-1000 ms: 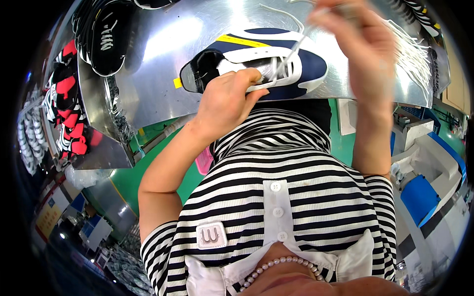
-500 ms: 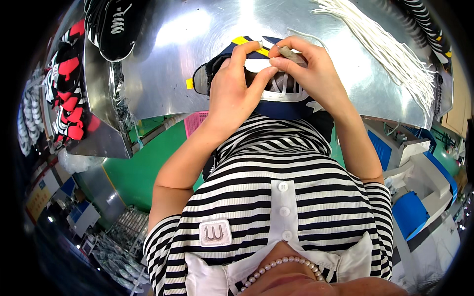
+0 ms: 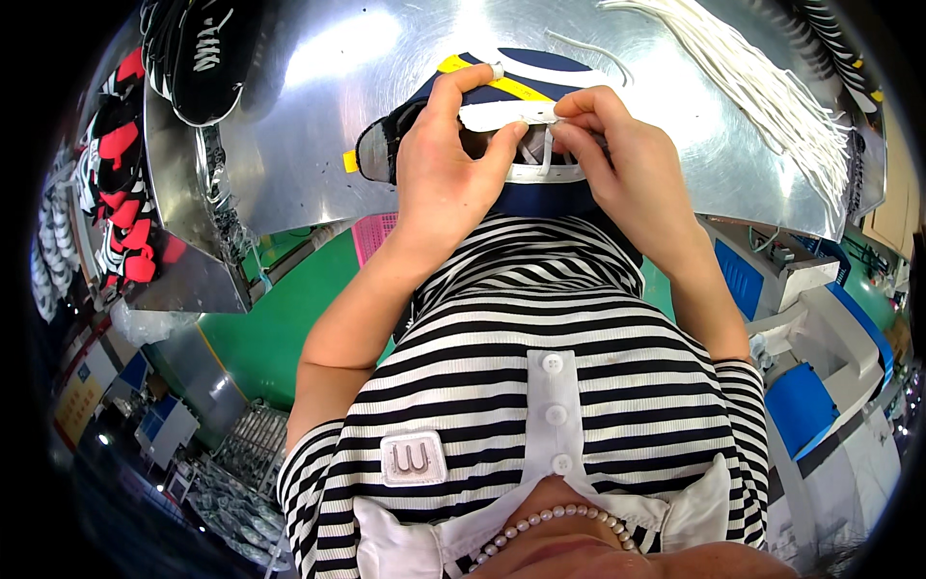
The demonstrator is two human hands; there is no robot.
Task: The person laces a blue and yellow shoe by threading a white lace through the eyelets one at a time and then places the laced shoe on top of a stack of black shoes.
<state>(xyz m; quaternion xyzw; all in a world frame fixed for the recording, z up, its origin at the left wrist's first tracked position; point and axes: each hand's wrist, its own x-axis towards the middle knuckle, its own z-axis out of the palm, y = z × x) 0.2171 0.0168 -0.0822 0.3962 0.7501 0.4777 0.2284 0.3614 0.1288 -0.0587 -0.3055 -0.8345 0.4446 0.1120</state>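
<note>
A navy shoe (image 3: 545, 200) with a yellow stripe and white trim lies on its side at the table's near edge, its lace opening toward me. My left hand (image 3: 439, 179) grips the shoe at the white eyelet strip (image 3: 492, 115), thumb below and index finger stretched over the yellow stripe. A small white wrap sits on that index fingertip. At the strip's right end, my right hand (image 3: 637, 159) pinches thumb and fingers together. A white shoelace (image 3: 548, 150) runs across the opening just below those fingertips; the pinched part is mostly hidden.
White shoelaces (image 3: 762, 116) lie in a long bundle at the right of the metal table (image 3: 309, 145). Black shoes (image 3: 204, 82) stand at the back left, with red, black and white shoes (image 3: 116, 183) beyond. A blue-and-white machine (image 3: 810, 405) stands lower right.
The shoe and my left hand have shifted slightly left. My right hand has come down to the strip's right end, and the strip shows more fully. The greyish piece by its fingers is no longer visible.
</note>
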